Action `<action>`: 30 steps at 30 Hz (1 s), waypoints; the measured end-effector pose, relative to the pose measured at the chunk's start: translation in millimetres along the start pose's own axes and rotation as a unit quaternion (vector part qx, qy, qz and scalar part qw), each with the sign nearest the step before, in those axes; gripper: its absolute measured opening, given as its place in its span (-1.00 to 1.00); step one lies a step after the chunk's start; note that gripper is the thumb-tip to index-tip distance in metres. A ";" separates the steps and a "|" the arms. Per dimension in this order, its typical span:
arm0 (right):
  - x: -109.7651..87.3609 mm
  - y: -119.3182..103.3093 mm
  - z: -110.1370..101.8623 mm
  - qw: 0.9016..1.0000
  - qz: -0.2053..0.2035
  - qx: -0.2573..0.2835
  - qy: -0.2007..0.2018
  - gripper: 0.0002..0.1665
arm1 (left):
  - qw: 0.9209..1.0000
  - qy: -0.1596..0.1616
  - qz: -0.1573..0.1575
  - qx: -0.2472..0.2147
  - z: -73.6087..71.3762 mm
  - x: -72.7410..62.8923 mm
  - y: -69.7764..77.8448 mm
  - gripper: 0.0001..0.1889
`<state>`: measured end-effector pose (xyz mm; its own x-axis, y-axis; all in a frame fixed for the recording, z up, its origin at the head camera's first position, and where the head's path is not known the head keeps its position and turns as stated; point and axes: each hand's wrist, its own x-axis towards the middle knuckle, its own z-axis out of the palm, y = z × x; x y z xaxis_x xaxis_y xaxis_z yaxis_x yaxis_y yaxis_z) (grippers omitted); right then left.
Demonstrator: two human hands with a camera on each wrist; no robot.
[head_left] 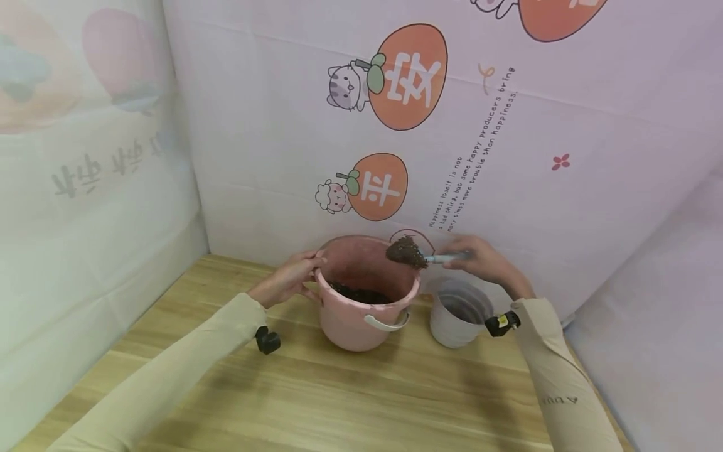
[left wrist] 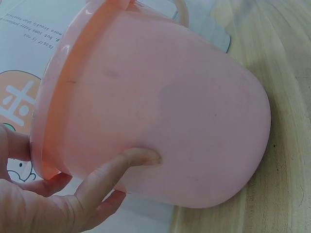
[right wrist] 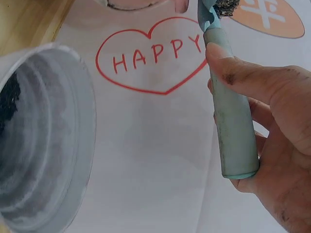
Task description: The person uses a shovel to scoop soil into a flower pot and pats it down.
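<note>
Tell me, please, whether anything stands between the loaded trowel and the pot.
Nothing visible does. The right hand holds the trowel raised; the bucket appears to lie below its soil, and the pot stands uncovered beside the bucket.

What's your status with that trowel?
Left grip holds pink bucket near its rim. Right grip holds trowel, heaped with soil, near bucket's rim. No obstacle visible between bucket and gray pot.

The person's left arm [head_left: 169, 376] reaches forward, the left hand [head_left: 287, 278] gripping with bent fingers [left wrist: 140, 157]; the right arm [head_left: 565, 376] extends forward, the right hand [head_left: 479, 258] turned inward, curled tight.
</note>
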<state>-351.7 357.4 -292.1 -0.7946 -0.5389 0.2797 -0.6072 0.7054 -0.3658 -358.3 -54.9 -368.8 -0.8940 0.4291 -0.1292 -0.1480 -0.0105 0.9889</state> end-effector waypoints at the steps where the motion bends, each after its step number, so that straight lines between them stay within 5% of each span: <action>1: -1.3 1.2 -0.9 1.000 0.000 0.000 0.000 -0.72 | 1.000 0.001 -0.001 -0.001 -0.3 -0.2 0.0 -0.43; 30: -64.4 44.4 -28.8 0.998 0.033 -0.049 -0.005 -0.78 | 1.000 0.002 -0.003 0.000 -0.7 -1.1 -0.7 -0.55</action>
<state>-327.6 436.7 -300.8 -0.8334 -0.4935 0.2488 -0.5505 0.7814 -0.2939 -357.5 -56.0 -369.3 -0.8951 0.4251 -0.1347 -0.1523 -0.0075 0.9883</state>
